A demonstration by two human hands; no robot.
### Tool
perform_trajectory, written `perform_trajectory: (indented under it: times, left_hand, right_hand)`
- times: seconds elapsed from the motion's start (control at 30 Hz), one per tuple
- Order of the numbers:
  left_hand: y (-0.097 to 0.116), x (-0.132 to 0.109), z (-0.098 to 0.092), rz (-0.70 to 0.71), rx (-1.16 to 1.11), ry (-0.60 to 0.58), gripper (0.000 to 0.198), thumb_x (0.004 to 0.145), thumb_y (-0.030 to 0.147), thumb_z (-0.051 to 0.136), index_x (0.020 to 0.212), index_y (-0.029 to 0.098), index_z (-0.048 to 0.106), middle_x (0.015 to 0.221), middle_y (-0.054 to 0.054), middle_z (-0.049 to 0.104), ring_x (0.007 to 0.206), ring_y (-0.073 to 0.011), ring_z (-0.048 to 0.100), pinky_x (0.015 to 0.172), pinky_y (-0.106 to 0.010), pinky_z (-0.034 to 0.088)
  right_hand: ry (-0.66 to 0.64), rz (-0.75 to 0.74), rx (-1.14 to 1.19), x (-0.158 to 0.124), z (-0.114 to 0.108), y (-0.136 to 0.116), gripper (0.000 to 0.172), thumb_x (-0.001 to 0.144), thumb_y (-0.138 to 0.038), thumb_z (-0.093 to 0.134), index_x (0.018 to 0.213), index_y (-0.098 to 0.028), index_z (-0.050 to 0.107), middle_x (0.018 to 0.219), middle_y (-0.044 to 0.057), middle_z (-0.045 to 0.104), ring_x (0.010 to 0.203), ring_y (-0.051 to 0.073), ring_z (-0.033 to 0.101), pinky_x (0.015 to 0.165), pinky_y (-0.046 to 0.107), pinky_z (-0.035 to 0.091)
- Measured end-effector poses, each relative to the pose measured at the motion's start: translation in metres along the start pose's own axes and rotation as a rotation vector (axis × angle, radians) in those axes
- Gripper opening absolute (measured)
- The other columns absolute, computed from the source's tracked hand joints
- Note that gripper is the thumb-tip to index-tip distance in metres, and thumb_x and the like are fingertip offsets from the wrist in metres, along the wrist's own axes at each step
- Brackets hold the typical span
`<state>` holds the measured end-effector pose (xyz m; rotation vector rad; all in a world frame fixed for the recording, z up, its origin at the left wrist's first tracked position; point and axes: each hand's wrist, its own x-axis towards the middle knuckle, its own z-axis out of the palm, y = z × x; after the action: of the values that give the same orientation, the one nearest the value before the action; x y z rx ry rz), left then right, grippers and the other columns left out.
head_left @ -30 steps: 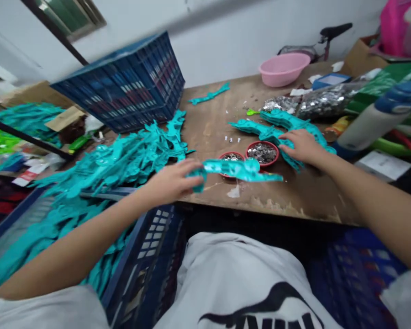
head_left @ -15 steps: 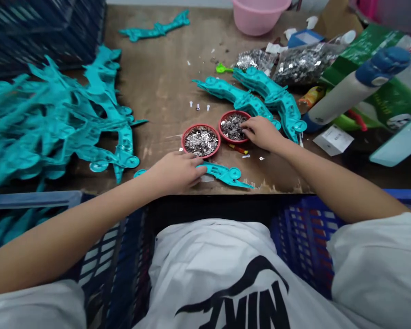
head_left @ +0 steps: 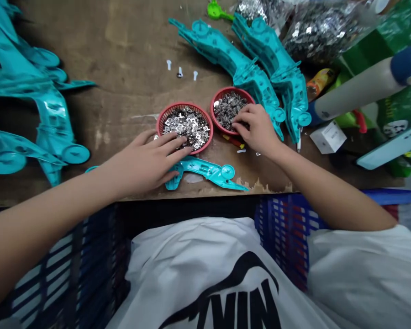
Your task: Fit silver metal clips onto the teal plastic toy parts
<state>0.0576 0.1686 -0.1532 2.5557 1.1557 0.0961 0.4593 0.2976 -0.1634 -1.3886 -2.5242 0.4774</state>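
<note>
One teal plastic part (head_left: 205,170) lay just inside the near edge of the desk (head_left: 123,68), about midway along it, its long axis roughly parallel to that edge, the pointed tip to the right and slightly nearer the edge. Left hand (head_left: 144,162): the nearer of the two, laid across the part's left portion, fingers spread wide — their tips reaching the near rim of the left red basket (head_left: 160,119). Right hand (head_left: 258,130): fingers bunched narrow at the right red basket (head_left: 213,109), by its small metal pieces (head_left: 228,107); whether one was pinched could not be told. From this hand the part lay leftward and toward the near edge, apart from it — the left basket beside the part, on its side away from the edge.
</note>
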Motion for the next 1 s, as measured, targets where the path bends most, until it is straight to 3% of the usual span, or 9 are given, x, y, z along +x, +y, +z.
perform_trajectory:
  times: [0.1,0.2,0.3,0.37,0.47,0.57,0.73,0.87,1.0]
  left_hand:
    - [0.01,-0.005,-0.005,0.025,0.018,0.001,0.072,0.123,0.033,0.072,0.194,0.029,0.061,0.204,-0.018,0.057,0.194,-0.0505,0.05,0.159,-0.082,0.036]
    - [0.014,-0.009,-0.013,0.077,0.046,0.005,0.07,0.126,0.024,0.06,0.195,0.022,0.06,0.204,-0.021,0.055,0.195,-0.0508,0.048,0.161,-0.08,0.036]
    - [0.017,-0.007,-0.021,0.108,0.057,0.052,0.066,0.121,0.02,0.067,0.187,0.031,0.071,0.2,-0.015,0.063,0.193,-0.0496,0.051,0.161,-0.079,0.039]
    - [0.021,-0.004,-0.026,0.195,0.09,0.028,0.059,0.12,0.014,0.068,0.173,0.036,0.081,0.19,-0.011,0.073,0.188,-0.045,0.059,0.156,-0.073,0.05]
    - [0.033,0.0,-0.028,0.39,0.131,-0.062,0.047,0.121,0.008,0.066,0.15,0.033,0.092,0.162,-0.009,0.09,0.162,-0.0358,0.081,0.134,-0.054,0.069]
    - [0.043,-0.001,-0.016,0.433,0.127,-0.103,0.041,0.12,0.01,0.073,0.15,0.028,0.094,0.167,-0.011,0.089,0.161,-0.0357,0.083,0.129,-0.047,0.071]
    - [0.052,-0.005,0.001,0.344,0.086,-0.189,0.055,0.113,0.016,0.089,0.168,0.026,0.089,0.194,-0.015,0.069,0.189,-0.0445,0.058,0.154,-0.058,0.057]
    - [0.058,-0.005,-0.001,0.33,0.125,-0.251,0.06,0.116,0.025,0.093,0.175,0.024,0.085,0.199,-0.019,0.063,0.191,-0.0511,0.054,0.154,-0.068,0.058]
    - [0.06,-0.005,-0.002,0.324,0.129,-0.27,0.059,0.118,0.029,0.092,0.176,0.025,0.084,0.199,-0.018,0.063,0.191,-0.0511,0.053,0.153,-0.069,0.058]
  right_hand:
    - [0.083,0.02,0.063,0.0,-0.005,0.004,0.033,0.13,-0.054,0.064,0.134,-0.032,0.088,0.146,0.018,0.085,0.146,0.05,0.076,0.133,0.078,0.06]
    - [0.191,0.07,0.171,0.001,-0.013,0.006,0.043,0.127,-0.074,0.07,0.127,-0.033,0.083,0.128,0.015,0.091,0.128,0.044,0.085,0.123,0.068,0.069]
    - [0.24,0.139,0.351,0.003,-0.017,0.005,0.055,0.115,-0.089,0.085,0.112,-0.035,0.08,0.11,0.013,0.093,0.107,0.038,0.088,0.106,0.062,0.076]
    - [0.244,0.167,0.492,0.005,-0.016,0.004,0.06,0.106,-0.093,0.094,0.104,-0.035,0.077,0.102,0.012,0.092,0.097,0.037,0.089,0.095,0.061,0.079]
    - [0.243,0.17,0.598,0.006,-0.012,0.004,0.059,0.101,-0.089,0.101,0.102,-0.035,0.078,0.104,0.012,0.093,0.093,0.037,0.092,0.091,0.063,0.081]
    - [0.25,0.173,0.57,0.007,-0.008,0.007,0.047,0.106,-0.077,0.102,0.107,-0.035,0.082,0.114,0.013,0.095,0.106,0.038,0.094,0.103,0.064,0.082]
    - [0.27,0.142,0.504,0.007,-0.005,0.015,0.033,0.101,-0.058,0.107,0.107,-0.034,0.086,0.121,0.015,0.096,0.118,0.039,0.092,0.113,0.063,0.08]
    - [0.29,0.16,0.47,0.005,-0.005,0.016,0.03,0.098,-0.051,0.107,0.109,-0.031,0.087,0.119,0.012,0.095,0.117,0.04,0.092,0.115,0.067,0.08]
    - [0.286,0.152,0.428,0.002,-0.007,0.011,0.028,0.098,-0.045,0.107,0.108,-0.029,0.087,0.119,0.012,0.094,0.114,0.039,0.092,0.111,0.065,0.081]
